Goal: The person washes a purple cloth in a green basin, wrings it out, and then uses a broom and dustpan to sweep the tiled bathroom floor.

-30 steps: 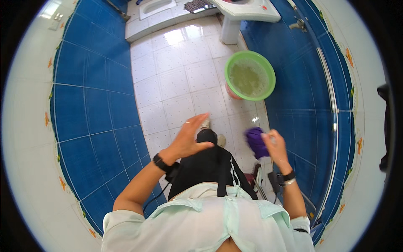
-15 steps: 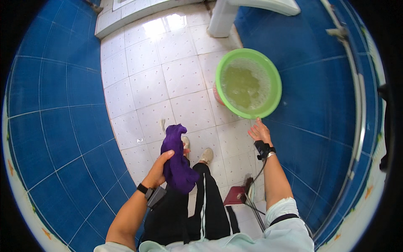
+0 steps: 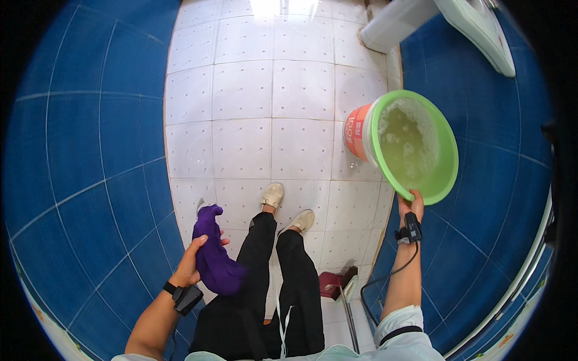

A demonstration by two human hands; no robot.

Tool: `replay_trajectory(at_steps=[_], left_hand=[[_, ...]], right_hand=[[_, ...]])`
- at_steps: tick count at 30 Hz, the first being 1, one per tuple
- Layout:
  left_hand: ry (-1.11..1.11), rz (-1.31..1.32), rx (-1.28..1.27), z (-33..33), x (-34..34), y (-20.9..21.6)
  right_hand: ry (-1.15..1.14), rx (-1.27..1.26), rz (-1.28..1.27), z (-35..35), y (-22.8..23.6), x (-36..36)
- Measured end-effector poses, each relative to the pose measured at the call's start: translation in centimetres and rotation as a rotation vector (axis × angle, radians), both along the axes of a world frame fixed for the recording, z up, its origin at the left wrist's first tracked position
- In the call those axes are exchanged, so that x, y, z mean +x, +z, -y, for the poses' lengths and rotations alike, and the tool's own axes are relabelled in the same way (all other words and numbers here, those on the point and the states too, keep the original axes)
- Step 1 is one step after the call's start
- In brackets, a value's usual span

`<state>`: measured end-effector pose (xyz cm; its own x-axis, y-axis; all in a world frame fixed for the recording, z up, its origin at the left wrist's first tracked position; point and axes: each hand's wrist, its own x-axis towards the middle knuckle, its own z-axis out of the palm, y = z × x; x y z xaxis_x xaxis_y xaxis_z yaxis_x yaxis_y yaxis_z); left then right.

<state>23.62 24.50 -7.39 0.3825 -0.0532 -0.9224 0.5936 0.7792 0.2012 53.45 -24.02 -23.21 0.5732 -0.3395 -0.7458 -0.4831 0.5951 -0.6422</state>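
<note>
With the left hand closed round a bunched purple cloth, the right hand, thumb hooked over and fingers seemingly tucked under, should steady the round green plastic basin on its red-and-white bucket, keeping the cloudy water level.

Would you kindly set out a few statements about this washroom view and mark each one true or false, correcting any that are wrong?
1. The left hand holds a purple cloth. True.
2. The right hand holds the green basin by its edge. True.
3. The green basin is empty. False: it contains cloudy, foamy liquid.
4. The green basin stands directly on the floor. False: it sits atop an orange-and-white bucket.
5. Both shoes are pale. True.
6. The trousers are white. False: they are black trousers with a pale drawstring.
</note>
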Motion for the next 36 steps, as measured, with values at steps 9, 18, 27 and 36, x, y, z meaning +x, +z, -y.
replay_trajectory(at_steps=[9, 18, 27, 36], left_hand=[[0.218, -0.085, 0.097, -3.2, -7.7, 1.1], [0.571, -0.282, 0.153, -2.4, -18.8, 0.3], [0.733, -0.542, 0.238, 1.8, -27.9, 1.4], [0.861, -0.677, 0.253, 4.5, -30.1, 3.1]], right_hand=[[0.276, -0.209, -0.005, -3.0, 8.4, -0.9], [0.518, -0.011, -0.021, -15.7, 8.7, -10.5], [0.814, 0.255, -0.345, -32.2, -7.4, -18.4], [0.914, 0.56, -0.631, -45.0, -13.4, -9.3]])
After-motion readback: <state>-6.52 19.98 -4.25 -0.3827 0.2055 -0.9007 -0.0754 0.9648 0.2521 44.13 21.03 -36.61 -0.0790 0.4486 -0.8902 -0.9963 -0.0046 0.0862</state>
